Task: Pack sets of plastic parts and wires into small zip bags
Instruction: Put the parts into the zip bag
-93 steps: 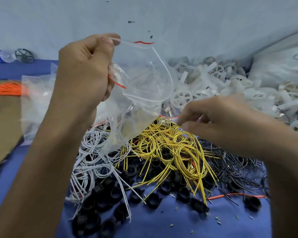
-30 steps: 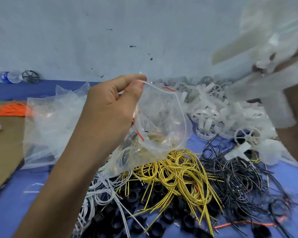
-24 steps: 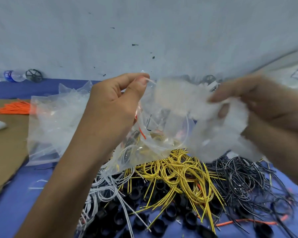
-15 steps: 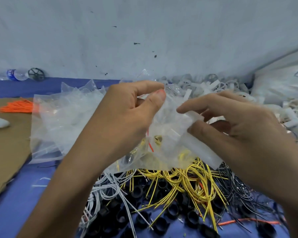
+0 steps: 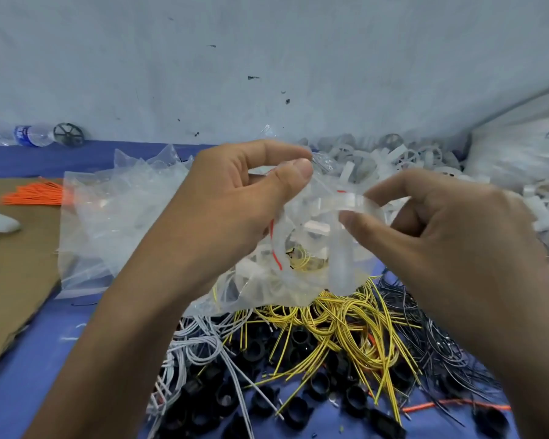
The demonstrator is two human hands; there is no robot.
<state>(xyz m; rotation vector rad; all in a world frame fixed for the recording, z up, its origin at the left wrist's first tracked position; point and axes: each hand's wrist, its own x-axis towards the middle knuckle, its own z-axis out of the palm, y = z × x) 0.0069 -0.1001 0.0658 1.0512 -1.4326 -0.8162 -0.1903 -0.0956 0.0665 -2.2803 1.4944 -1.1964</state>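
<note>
The left hand (image 5: pixel 229 210) pinched the zip bag (image 5: pixel 267 289) by its rim — the right hand (image 5: pixel 441 239) pinched a white plastic part (image 5: pixel 341 264).

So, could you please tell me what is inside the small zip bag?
Through the zip bag a coil of yellow wire shows, and the right hand pinches a white plastic part at its mouth. The left hand and crumpled film hide the rest.

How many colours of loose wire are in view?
4: white wires lower left of centre, yellow wires centre, black wires at right, orange wires on the brown cardboard far left. More may be buried.
</note>
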